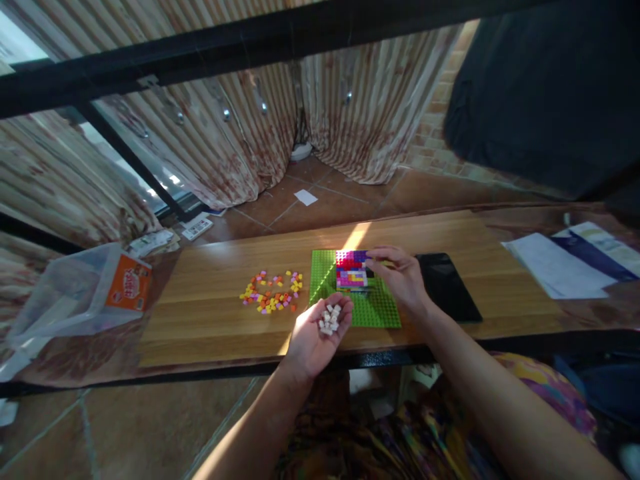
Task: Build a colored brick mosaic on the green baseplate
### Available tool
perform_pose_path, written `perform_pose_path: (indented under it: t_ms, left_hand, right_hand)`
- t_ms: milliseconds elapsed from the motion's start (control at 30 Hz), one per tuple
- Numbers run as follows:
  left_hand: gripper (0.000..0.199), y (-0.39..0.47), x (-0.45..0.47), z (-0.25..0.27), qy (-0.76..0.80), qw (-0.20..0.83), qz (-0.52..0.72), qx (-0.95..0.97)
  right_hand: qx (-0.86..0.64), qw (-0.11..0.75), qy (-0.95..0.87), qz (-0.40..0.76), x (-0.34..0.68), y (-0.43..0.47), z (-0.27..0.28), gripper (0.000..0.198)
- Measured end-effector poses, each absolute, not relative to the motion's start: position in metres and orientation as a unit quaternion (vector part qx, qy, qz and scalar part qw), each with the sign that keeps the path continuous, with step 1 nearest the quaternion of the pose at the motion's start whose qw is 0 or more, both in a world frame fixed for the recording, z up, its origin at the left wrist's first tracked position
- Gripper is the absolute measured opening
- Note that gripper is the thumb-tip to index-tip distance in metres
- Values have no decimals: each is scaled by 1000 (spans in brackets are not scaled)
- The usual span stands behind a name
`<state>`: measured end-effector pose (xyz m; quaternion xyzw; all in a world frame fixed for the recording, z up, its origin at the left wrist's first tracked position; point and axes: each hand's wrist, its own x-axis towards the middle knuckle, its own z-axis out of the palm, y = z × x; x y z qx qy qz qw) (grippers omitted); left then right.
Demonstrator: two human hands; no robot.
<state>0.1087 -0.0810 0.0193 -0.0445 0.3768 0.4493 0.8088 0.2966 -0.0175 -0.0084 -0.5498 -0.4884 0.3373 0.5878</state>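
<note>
My left hand point(316, 337) is cupped palm up in front of the build, holding a small heap of white toy bricks point(329, 320). A green baseplate point(383, 310) lies flat just beyond it. Upon the plate stands a block build point(351, 272) of pink, red, purple, white and yellow bricks. At the build's right edge, my right hand point(399, 273) has thumb and fingertips pinched together. Whatever is between those fingertips is too small to make out. Loose yellow, orange and pink bricks point(273, 293) are spread on the wooden board to the left.
A black tablet-like slab point(450, 287) lies right of the baseplate on the wooden board point(200, 307). Papers point(555, 263) rest at the far right. At the left stands a clear plastic box point(90, 287) with an orange label. Striped curtains point(240, 133) hang behind.
</note>
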Motion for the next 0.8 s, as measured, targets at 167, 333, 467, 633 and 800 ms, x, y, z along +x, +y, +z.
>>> perform_pose_path:
  t_ms: [167,333,467,633,800]
  left_hand:
    - [32,-80,116,16,320,834,447,-41]
    - [30,-78,119,11,298,833,463,-47]
    - [31,-78,120,10,289,837,463,-38]
    - [29,-78,121,11,288,839,461,-34]
    - [23,-77,118,10,333,823,459,-27]
  right_hand:
    - [-456,481,-673,330,293,-42,10,12]
    - [-382,362,-809,262,286,-56,12,20]
    - [-369,320,-846,212,283,-56,9,18]
    - [-375,320,-849,189,280,-56,7,12]
    - [-412,349,-812,222,280,-61,13,12]
